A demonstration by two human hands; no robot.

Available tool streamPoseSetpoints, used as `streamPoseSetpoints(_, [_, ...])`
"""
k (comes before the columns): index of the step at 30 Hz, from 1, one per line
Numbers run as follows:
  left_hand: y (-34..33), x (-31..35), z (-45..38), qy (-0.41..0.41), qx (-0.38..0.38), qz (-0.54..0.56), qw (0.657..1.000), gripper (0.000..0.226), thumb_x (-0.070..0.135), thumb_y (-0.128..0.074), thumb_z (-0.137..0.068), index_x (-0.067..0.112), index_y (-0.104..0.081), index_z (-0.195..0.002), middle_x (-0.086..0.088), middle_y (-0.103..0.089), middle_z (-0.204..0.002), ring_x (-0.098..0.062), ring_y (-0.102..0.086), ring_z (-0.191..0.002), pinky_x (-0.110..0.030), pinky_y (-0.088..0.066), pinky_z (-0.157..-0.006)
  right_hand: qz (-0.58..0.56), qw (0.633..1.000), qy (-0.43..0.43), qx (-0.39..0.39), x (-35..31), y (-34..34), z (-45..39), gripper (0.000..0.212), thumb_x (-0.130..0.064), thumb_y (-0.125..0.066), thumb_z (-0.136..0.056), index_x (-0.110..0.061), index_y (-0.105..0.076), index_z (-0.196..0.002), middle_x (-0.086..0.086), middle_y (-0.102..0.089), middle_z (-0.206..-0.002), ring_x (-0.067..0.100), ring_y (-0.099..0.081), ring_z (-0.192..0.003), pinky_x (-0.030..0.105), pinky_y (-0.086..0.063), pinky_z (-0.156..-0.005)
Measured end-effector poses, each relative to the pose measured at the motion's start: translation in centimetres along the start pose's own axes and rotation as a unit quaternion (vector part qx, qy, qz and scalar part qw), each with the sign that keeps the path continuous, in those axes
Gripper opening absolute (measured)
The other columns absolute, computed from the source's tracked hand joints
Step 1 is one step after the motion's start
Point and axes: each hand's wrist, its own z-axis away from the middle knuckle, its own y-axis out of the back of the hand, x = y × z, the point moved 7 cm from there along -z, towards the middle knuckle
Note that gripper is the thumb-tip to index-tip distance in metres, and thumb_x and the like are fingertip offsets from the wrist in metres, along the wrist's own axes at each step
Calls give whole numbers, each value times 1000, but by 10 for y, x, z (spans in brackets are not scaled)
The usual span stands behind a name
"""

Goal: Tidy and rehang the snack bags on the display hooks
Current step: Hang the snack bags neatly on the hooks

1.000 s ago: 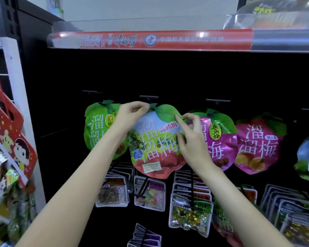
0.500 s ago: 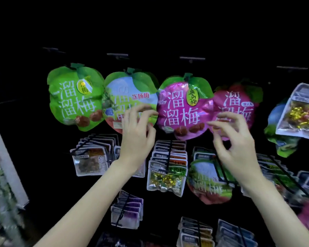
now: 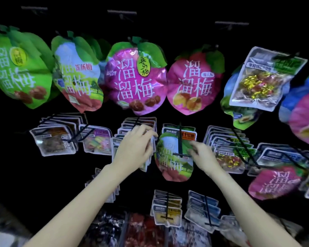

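A green-and-white plum-shaped snack bag (image 3: 171, 163) hangs on a second-row hook (image 3: 180, 138), in front of small orange-labelled packs (image 3: 187, 135). My right hand (image 3: 202, 156) reaches to its right edge, fingers blurred beside the hook's tip. My left hand (image 3: 135, 146) is at its left edge, with loosely bent fingers against a stack of small clear packs (image 3: 147, 163). Neither hand clearly grips anything. Above hang a green bag (image 3: 20, 68), a matching green-and-white bag (image 3: 77, 77), a purple bag (image 3: 136, 81) and a pink bag (image 3: 193, 82).
A clear candy pack (image 3: 262, 79) hangs over a blue-green bag (image 3: 239, 111) at the upper right. A pink plum-shaped bag (image 3: 275, 180) sits among small packs at the lower right. Rows of small packs on black hooks fill the lower display.
My view dropped from the top shelf edge to the lower rows. Both hands left the top-row green-and-white bag and came down to the same kind of bag on the second row.
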Motion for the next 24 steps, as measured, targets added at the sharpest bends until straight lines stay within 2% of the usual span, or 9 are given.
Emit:
streamPoseSetpoints(2, [-3, 1, 3, -4, -7, -31, 999, 37, 23, -34, -81, 12, -63, -101, -4, -58, -103, -25, -57, -85, -34, -45, -70, 3, 1000, 18, -9, 2, -1, 6, 31, -9, -48, -96, -5, -55, -126, 12, -68, -90, 26, -65, -79, 26, -46, -69])
streamPoseSetpoints(4, [-3, 2, 5, -5, 0, -50, 999, 36, 22, -34, -81, 13, -64, -100, -3, -59, -100, -23, -57, -81, -29, -42, -66, 14, 999, 35, -39, 6, 3, 20, 27, -12, -49, -96, -4, -58, -120, 7, -60, -66, 18, -53, -56, 18, -36, -52])
streamPoseSetpoints(7, [2, 8, 4, -4, 25, -18, 1000, 35, 24, -35, -83, 13, -64, -100, -2, -60, -97, -23, -59, -80, -26, -37, -68, 2, 995, 71, -75, 1, 15, 47, 20, -15, -52, -95, -12, -64, -110, 13, -69, -85, 24, -63, -75, 26, -43, -64])
streamPoseSetpoints(9, [10, 14, 6, 1, 41, 71, 997, 34, 26, -37, -87, 12, -64, -103, 0, -60, -100, -20, -58, -88, -27, -38, -77, 7, 990, 117, -81, -12, 24, 63, 12, -14, -53, -94, -19, -64, -94, -3, -64, -66, 12, -52, -55, 24, -35, -55])
streamPoseSetpoints(12, [24, 23, 15, 16, 20, 242, 970, 27, 26, -43, -91, 17, -61, -109, 7, -58, -101, -9, -55, -92, -21, -40, -82, 36, 986, 150, -60, -39, 42, 78, 14, -15, -53, -94, -23, -64, -98, -21, -53, -51, 9, -46, -45, 16, -32, -48])
streamPoseSetpoints(17, [80, 19, 25, 1, 100, 315, 944, 29, 27, -46, -93, 29, -47, -122, 10, -55, -113, -1, -56, -92, -12, -42, -77, -57, 967, 226, 104, -113, 93, 82, 26, -9, -55, -92, -22, -56, -115, -19, -59, -61, 2, -53, -53, 10, -35, -57])
streamPoseSetpoints(19, [113, 8, 27, -14, 177, 257, 950, 33, 24, -45, -94, 26, -47, -127, 5, -51, -117, 5, -49, -102, -9, -39, -83, -77, 948, 279, 133, -152, 99, 76, 27, -6, -55, -92, -17, -51, -116, -9, -67, -73, 8, -58, -59, 5, -38, -63])
streamPoseSetpoints(21, [142, -7, 30, -5, 242, 191, 951, 34, 18, -46, -95, 19, -51, -129, 3, -47, -120, 9, -41, -107, -2, -30, -90, -69, 926, 338, 153, -193, 96, 66, 26, -4, -53, -91, -14, -54, -115, 2, -69, -87, 7, -58, -61, 15, -46, -70])
streamPoseSetpoints(24, [183, -41, 39, 36, 323, 108, 939, 37, 16, -46, -95, 14, -51, -132, -6, -45, -128, -8, -39, -115, -7, -22, -100, -72, 895, 403, 177, -254, 84, 50, 29, -1, -49, -89, -7, -65, -113, -1, -69, -102, 3, -60, -91, 12, -44, -83])
